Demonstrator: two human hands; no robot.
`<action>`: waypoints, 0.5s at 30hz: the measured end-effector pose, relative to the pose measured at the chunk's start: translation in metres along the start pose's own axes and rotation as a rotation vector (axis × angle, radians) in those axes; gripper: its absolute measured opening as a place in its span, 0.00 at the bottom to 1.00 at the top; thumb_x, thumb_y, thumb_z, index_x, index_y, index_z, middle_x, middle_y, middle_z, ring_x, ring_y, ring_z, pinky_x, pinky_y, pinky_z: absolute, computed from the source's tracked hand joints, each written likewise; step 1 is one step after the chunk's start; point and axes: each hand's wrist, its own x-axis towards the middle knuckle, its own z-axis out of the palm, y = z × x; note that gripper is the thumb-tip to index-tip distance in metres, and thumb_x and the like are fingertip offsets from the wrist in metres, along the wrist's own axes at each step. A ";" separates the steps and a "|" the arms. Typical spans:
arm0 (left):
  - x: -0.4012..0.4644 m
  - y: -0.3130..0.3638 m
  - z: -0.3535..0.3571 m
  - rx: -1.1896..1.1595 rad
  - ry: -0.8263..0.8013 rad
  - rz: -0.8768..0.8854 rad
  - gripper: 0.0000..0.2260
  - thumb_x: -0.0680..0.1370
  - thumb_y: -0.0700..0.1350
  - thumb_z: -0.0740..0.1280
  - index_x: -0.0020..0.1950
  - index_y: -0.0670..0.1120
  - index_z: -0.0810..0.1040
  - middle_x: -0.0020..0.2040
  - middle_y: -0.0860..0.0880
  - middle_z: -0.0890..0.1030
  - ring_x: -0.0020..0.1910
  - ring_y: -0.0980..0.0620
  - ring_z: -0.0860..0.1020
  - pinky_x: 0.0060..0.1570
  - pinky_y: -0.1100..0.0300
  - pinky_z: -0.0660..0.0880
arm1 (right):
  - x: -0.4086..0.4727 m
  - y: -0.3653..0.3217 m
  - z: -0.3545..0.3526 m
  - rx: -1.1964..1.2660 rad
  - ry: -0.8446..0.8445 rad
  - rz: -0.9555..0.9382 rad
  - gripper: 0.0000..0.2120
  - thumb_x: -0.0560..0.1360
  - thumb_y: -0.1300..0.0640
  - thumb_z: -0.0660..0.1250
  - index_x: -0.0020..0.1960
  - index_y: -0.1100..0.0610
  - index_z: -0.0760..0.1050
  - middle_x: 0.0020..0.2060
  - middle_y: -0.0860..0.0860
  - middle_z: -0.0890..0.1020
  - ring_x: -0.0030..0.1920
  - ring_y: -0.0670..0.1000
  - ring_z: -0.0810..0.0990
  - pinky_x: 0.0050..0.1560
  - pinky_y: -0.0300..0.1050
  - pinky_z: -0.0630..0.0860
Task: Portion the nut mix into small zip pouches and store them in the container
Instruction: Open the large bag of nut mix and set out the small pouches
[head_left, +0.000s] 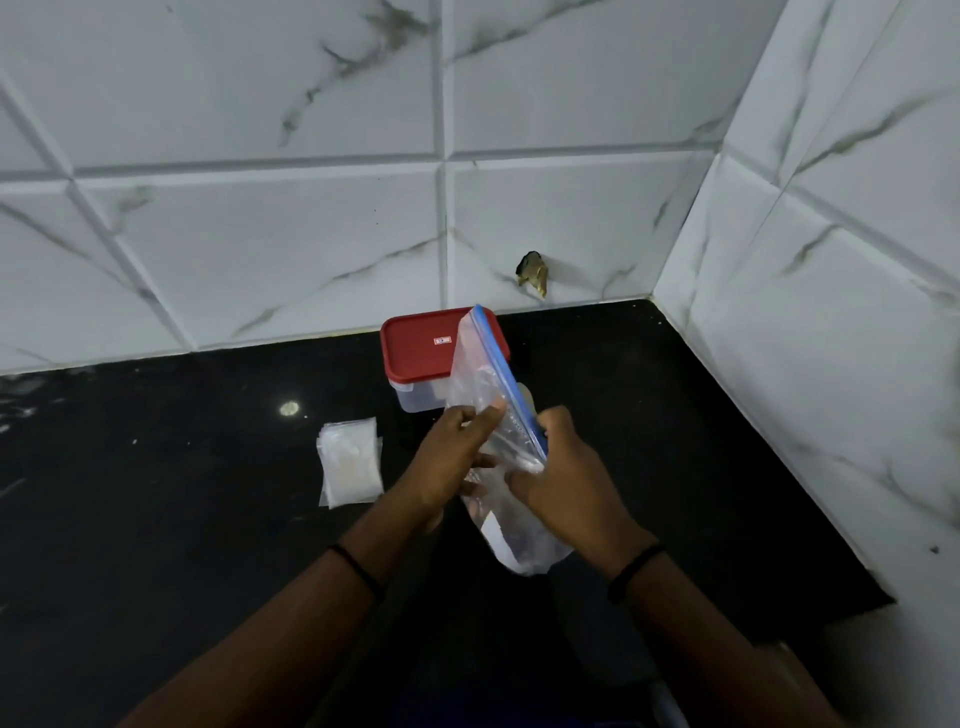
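Observation:
I hold a large clear zip bag (480, 374) with a blue zip strip upright above the black counter. My left hand (452, 462) grips its left side near the top. My right hand (561, 478) grips the blue zip edge and the bag's right side. The bag's lower part bulges below my hands; its contents are hard to make out. Behind it stands a clear container (415, 400) with a red lid (421, 345) closed on it. A small stack of clear zip pouches (350, 462) lies flat on the counter to the left of my hands.
The black counter (182, 493) meets white marble-patterned wall tiles (260, 234) at the back and on the right, forming a corner. A dark hole in the back tile (531, 270) sits above the container.

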 end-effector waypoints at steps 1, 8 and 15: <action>-0.001 -0.002 -0.001 0.016 0.042 0.003 0.24 0.76 0.63 0.66 0.65 0.51 0.72 0.59 0.48 0.79 0.55 0.47 0.81 0.53 0.45 0.80 | -0.002 -0.002 0.002 0.045 -0.046 0.013 0.21 0.75 0.53 0.72 0.58 0.46 0.61 0.51 0.43 0.74 0.46 0.42 0.79 0.39 0.33 0.75; -0.014 -0.002 -0.006 0.138 0.330 0.208 0.20 0.74 0.58 0.73 0.59 0.48 0.74 0.51 0.50 0.81 0.48 0.54 0.81 0.48 0.52 0.82 | -0.002 -0.020 0.006 0.483 -0.096 0.097 0.09 0.81 0.50 0.65 0.56 0.53 0.79 0.48 0.50 0.84 0.50 0.48 0.84 0.53 0.45 0.82; -0.022 0.006 -0.007 -0.040 0.391 0.212 0.17 0.77 0.41 0.70 0.62 0.47 0.69 0.50 0.46 0.80 0.44 0.50 0.83 0.37 0.55 0.81 | 0.001 -0.032 0.004 0.562 -0.140 0.082 0.09 0.77 0.54 0.70 0.52 0.60 0.82 0.45 0.57 0.86 0.47 0.54 0.85 0.51 0.49 0.82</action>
